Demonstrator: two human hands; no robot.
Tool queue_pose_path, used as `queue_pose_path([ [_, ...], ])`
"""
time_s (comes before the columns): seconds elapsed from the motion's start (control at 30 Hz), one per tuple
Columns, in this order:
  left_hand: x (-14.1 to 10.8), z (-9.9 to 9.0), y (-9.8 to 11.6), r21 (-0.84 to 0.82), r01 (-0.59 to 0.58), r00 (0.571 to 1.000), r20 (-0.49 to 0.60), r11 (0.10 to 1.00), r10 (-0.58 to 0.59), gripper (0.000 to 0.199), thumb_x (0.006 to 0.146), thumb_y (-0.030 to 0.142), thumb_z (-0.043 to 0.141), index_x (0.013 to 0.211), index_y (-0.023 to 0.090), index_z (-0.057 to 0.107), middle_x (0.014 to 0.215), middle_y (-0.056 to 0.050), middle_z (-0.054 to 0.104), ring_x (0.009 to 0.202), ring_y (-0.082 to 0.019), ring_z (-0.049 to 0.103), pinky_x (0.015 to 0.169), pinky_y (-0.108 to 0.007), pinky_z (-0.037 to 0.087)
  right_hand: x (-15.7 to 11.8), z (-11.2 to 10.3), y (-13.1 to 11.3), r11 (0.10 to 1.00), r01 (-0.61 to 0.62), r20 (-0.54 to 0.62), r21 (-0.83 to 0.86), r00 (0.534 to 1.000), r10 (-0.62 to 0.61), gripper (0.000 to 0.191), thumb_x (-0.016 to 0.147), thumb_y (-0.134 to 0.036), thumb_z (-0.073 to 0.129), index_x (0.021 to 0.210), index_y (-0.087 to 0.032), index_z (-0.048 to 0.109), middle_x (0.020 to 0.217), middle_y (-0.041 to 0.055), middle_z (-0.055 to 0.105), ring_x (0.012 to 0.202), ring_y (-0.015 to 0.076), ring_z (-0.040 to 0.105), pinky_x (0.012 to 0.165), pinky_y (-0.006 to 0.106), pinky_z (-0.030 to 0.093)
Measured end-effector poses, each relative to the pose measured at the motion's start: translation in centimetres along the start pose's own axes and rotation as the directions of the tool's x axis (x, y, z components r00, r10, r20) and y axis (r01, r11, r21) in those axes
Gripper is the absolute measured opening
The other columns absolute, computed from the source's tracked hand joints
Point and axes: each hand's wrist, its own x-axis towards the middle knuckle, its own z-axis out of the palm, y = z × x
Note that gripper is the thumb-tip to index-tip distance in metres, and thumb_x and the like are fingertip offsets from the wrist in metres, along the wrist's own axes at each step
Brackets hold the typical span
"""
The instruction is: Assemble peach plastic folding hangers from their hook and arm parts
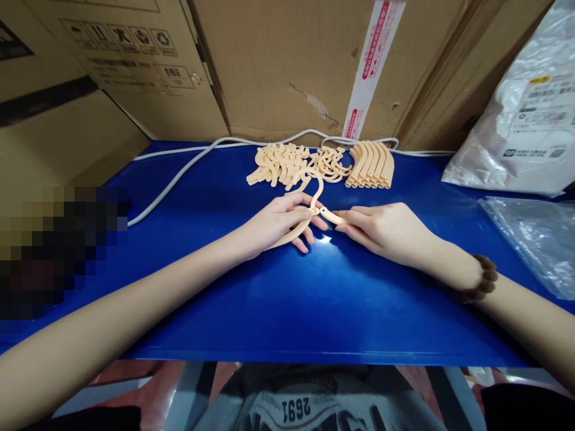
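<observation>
My left hand [278,221] is closed around a beige plastic hanger piece [318,190], whose hook curves up and away while one curved arm runs down to the left. Between the fingers and thumb of my right hand [381,230] is a separate curved hanger arm [331,216]. The holed end of that arm sits right beside the joint under the hook; whether the two touch, I cannot tell. Behind my hands lie a heap of curved beige pieces [278,161], a small heap of hooks [330,163] and a neat row of hanger arms [371,163].
A white cable [179,173] winds along the back of the blue table [296,311]. Cardboard boxes [287,66] wall off the rear and left. On the right stand a white plastic parcel [516,120] and a flat clear bag [534,239].
</observation>
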Motion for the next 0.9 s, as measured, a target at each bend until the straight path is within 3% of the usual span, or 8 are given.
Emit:
queue_pose_path([
  [0.27,0.15,-0.06,-0.20,-0.019,-0.003,1.000,0.009,1.000,0.003,0.015,0.094,0.011,0.046,0.108,0.013,0.053,0.090,-0.007,0.071,0.058,-0.012,0.065,0.050,-0.025,0.059,0.00,0.27,-0.23,0.996,0.067,0.000,-0.064,0.998,-0.067,0.034,0.100,-0.031,0.038,0.102,-0.014,0.067,0.081,0.0035,0.071,0.058,0.0127,0.059,0.050,0.028,0.023],
  [0.5,0.20,-0.22,-0.34,-0.006,-0.021,1.000,0.020,1.000,0.021,0.014,0.096,0.017,0.047,0.108,0.012,0.053,0.086,-0.006,0.069,0.053,-0.011,0.062,0.047,-0.026,0.058,-0.12,0.57,-0.17,0.995,0.085,-0.016,-0.056,0.996,-0.086,0.033,0.100,-0.030,0.039,0.105,-0.014,0.066,0.081,0.0031,0.070,0.063,0.0131,0.061,0.053,0.028,0.028],
  [0.77,0.17,-0.42,-0.26,0.068,-0.060,0.997,0.059,0.996,0.056,0.019,0.093,0.013,0.045,0.110,0.011,0.054,0.082,-0.007,0.070,0.041,-0.008,0.055,0.034,-0.018,0.046,-0.03,0.82,-0.18,0.999,0.041,-0.019,0.000,0.999,-0.041,0.036,0.102,-0.037,0.039,0.102,-0.015,0.068,0.084,0.0037,0.070,0.069,0.0128,0.063,0.056,0.027,0.029],
  [0.9,0.07,-0.50,-0.28,0.088,-0.073,0.995,0.075,0.993,0.066,0.021,0.093,0.016,0.046,0.112,0.012,0.055,0.083,-0.005,0.069,0.044,-0.009,0.057,0.037,-0.019,0.050,0.01,0.76,-0.09,0.999,0.050,-0.064,-0.003,0.997,-0.050,0.042,0.104,-0.043,0.036,0.126,-0.020,0.063,0.082,0.0025,0.070,0.068,0.0123,0.063,0.056,0.026,0.030],
])
